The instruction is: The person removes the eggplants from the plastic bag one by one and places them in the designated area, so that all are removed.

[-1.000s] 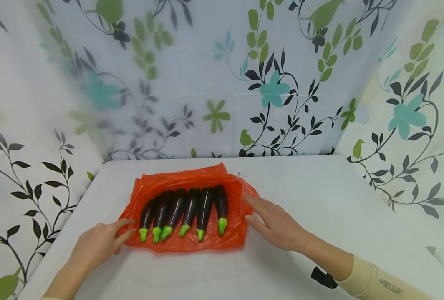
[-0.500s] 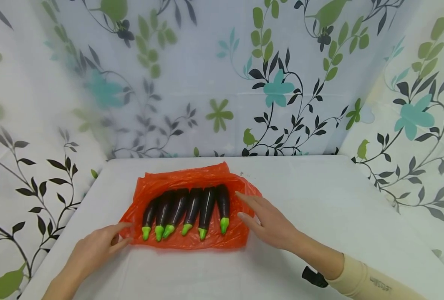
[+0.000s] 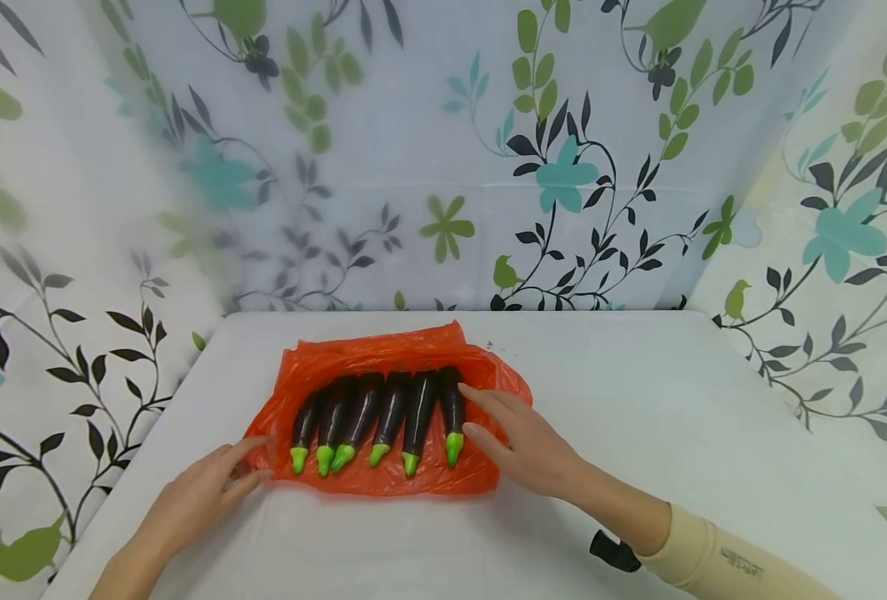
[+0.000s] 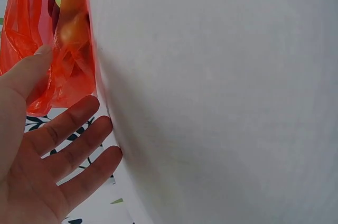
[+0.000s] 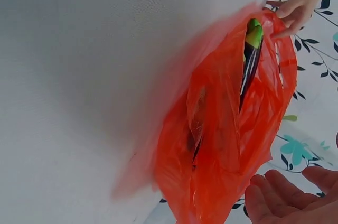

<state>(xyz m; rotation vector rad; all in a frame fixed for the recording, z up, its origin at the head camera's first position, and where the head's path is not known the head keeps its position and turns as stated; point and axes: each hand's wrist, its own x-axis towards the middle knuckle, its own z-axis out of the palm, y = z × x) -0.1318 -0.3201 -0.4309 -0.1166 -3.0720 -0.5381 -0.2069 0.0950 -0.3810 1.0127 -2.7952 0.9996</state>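
Several dark purple eggplants [image 3: 418, 417] with bright green stem ends lie side by side on an orange-red plastic bag [image 3: 383, 483]. Their green ends face the person. At the bag's left edge is my left hand [image 3: 202, 498], thumb and fingers spread; in the left wrist view the thumb lies against the bag [image 4: 21, 39] and the other fingers hold nothing. My right hand [image 3: 529, 446] reaches over the bag's right side, its fingertips close to the rightmost eggplant [image 3: 453, 412]. Whether they touch it cannot be told. The right wrist view shows those fingers [image 5: 288, 195] loosely extended and holding nothing.
Everything lies on a white-covered table [image 3: 638, 400]. A black object [image 3: 614, 550] sits partly under the right forearm. Patterned curtains [image 3: 443, 167] with leaves and birds close off the back and both sides.
My right hand has moved left, from the bag's right edge to beside the rightmost eggplant. The left hand stays by the bag's left edge, and the eggplants keep their places.
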